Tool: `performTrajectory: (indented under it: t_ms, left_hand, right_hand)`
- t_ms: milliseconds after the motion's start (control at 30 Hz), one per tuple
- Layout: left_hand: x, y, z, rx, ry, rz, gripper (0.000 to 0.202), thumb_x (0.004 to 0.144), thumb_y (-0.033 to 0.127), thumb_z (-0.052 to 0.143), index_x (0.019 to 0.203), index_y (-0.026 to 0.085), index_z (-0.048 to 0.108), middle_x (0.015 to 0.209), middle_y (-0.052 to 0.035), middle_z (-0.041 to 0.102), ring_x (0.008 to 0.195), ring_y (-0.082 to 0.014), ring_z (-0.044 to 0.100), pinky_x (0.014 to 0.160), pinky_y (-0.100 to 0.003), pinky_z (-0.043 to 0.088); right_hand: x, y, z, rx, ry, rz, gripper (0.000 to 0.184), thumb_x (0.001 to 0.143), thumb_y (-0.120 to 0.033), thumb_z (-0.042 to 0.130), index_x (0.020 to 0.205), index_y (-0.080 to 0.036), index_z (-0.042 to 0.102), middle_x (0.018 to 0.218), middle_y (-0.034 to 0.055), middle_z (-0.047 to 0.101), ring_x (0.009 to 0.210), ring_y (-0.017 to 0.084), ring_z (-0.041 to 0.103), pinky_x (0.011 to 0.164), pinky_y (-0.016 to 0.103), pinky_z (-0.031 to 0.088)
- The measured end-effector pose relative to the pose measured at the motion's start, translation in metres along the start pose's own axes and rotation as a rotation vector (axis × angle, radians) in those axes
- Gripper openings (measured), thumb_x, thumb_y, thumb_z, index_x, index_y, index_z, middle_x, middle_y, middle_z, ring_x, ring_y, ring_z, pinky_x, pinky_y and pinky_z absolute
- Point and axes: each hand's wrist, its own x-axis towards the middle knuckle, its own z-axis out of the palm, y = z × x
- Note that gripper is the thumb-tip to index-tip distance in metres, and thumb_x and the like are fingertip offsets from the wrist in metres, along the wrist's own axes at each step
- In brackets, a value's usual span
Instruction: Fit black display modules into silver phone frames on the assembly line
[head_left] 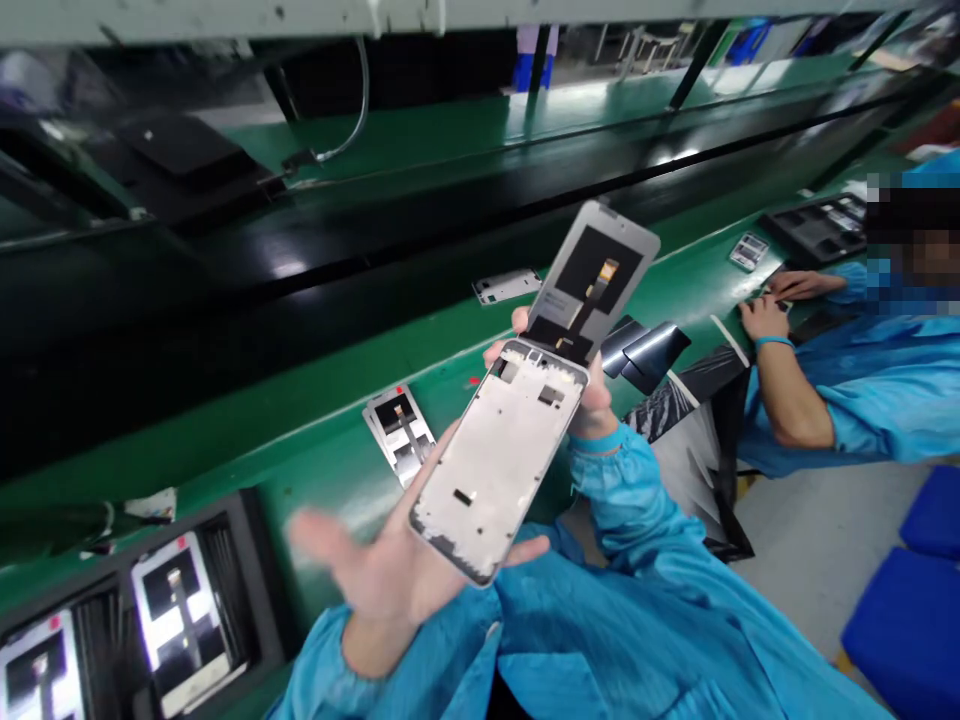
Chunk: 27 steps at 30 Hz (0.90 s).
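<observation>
A white phone frame [499, 455] with a chipped-looking, patchy rim is tilted in front of me. Above its top edge, a grey-backed phone screen [592, 290] with a dark patch and a ribbon cable meets or overlaps it. My right hand [596, 390] wraps round the two where they meet, fingers at the left edge and thumb at the right. My left hand [401, 560] lies palm up under the frame's lower part, its thumb blurred and stretched away. Most of the left fingers are hidden behind the frame.
Another screen [401, 430] lies on the green bench [330, 500]; a white frame [508, 287] lies farther back. A black foam tray [262, 580] holds several screens at lower left. Dark glossy sheets [649, 352] lie right, near a co-worker's hands [769, 310]. A shelf edge [480, 18] crosses above.
</observation>
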Motion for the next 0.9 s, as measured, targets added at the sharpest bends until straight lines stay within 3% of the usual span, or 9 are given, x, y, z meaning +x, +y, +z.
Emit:
performTrajectory:
  t_ms: [67,167,267,367,433,500,667,767,900]
  left_hand:
    - [0.011,0.003,0.003,-0.101,-0.029,-0.086,0.108,0.088,0.108,0.034,0.168,0.039,0.056,0.180,-0.0175,0.048,0.148,-0.0564,0.064,0.086,-0.074,0.068]
    - [0.033,0.008,0.013,-0.090,-0.043,-0.157,0.103,0.095,0.100,0.041,0.175,0.035,0.046,0.175,-0.0231,0.054,0.124,-0.0526,0.078,0.075,-0.066,0.070]
    - [0.044,0.016,0.026,-0.067,-0.025,-0.119,0.102,0.099,0.093,0.046,0.179,0.030,0.040,0.169,-0.0241,0.060,0.111,-0.0464,0.082,0.071,-0.055,0.070]
    - [0.040,0.033,0.042,-0.050,0.014,0.034,0.094,0.104,0.086,0.048,0.177,0.028,0.043,0.161,-0.0226,0.067,0.099,-0.0377,0.084,0.065,-0.044,0.068]
    - [0.034,0.049,0.053,-0.030,0.116,0.204,0.087,0.107,0.082,0.047,0.177,0.032,0.042,0.157,-0.0196,0.071,0.104,-0.0373,0.084,0.069,-0.044,0.070]
    - [0.028,0.064,0.062,-0.035,0.249,0.363,0.082,0.109,0.082,0.043,0.177,0.037,0.040,0.155,-0.0160,0.072,0.120,-0.0406,0.081,0.079,-0.052,0.073]
    - [0.016,0.088,0.066,-0.056,0.388,0.544,0.077,0.111,0.082,0.036,0.172,0.036,0.049,0.158,-0.0122,0.069,0.148,-0.0470,0.067,0.100,-0.069,0.069]
    - [0.011,0.089,0.063,-0.033,0.321,0.587,0.075,0.112,0.080,0.036,0.172,0.037,0.049,0.160,-0.0098,0.067,0.156,-0.0501,0.059,0.107,-0.077,0.064]
    - [0.008,0.086,0.059,0.094,0.084,0.612,0.077,0.108,0.083,0.050,0.173,0.041,0.046,0.164,-0.0074,0.065,0.161,-0.0530,0.051,0.118,-0.082,0.056]
  right_hand:
    - [0.008,-0.003,-0.004,0.023,-0.139,0.062,0.110,0.035,-0.091,0.101,0.121,-0.031,0.066,0.120,0.0135,0.081,0.111,0.043,0.082,0.085,0.056,0.075]
    - [0.019,0.004,0.000,0.017,-0.290,0.171,0.106,0.039,-0.090,0.101,0.121,-0.030,0.070,0.108,0.0107,0.084,0.106,0.039,0.083,0.081,0.051,0.075]
    - [0.027,0.013,0.008,-0.067,-0.236,0.177,0.108,0.042,-0.102,0.090,0.123,-0.033,0.072,0.105,0.0083,0.084,0.108,0.037,0.083,0.077,0.047,0.074]
    - [0.031,0.016,0.008,-0.206,-0.102,0.156,0.101,0.064,-0.115,0.063,0.120,-0.032,0.074,0.106,0.0091,0.083,0.113,0.038,0.082,0.080,0.048,0.073]
    - [0.029,0.016,0.002,-0.291,-0.066,0.188,0.097,0.081,-0.114,0.042,0.113,-0.028,0.074,0.100,0.0117,0.082,0.108,0.037,0.083,0.081,0.048,0.071]
    - [0.023,0.016,-0.005,-0.342,-0.084,0.236,0.096,0.091,-0.108,0.029,0.108,-0.026,0.074,0.094,0.0125,0.080,0.099,0.036,0.083,0.081,0.050,0.070]
    - [-0.005,0.017,-0.010,-0.386,-0.116,0.268,0.081,0.097,-0.099,0.042,0.111,-0.028,0.077,0.097,0.0104,0.080,0.097,0.037,0.082,0.086,0.054,0.072]
    - [-0.019,0.015,-0.006,-0.375,-0.105,0.218,0.080,0.093,-0.100,0.054,0.120,-0.028,0.077,0.111,0.0108,0.081,0.104,0.036,0.081,0.088,0.053,0.074]
    - [-0.029,0.003,-0.005,-0.365,-0.157,0.143,0.067,0.094,-0.085,0.073,0.129,-0.029,0.075,0.131,0.0097,0.078,0.113,0.032,0.081,0.089,0.049,0.075]
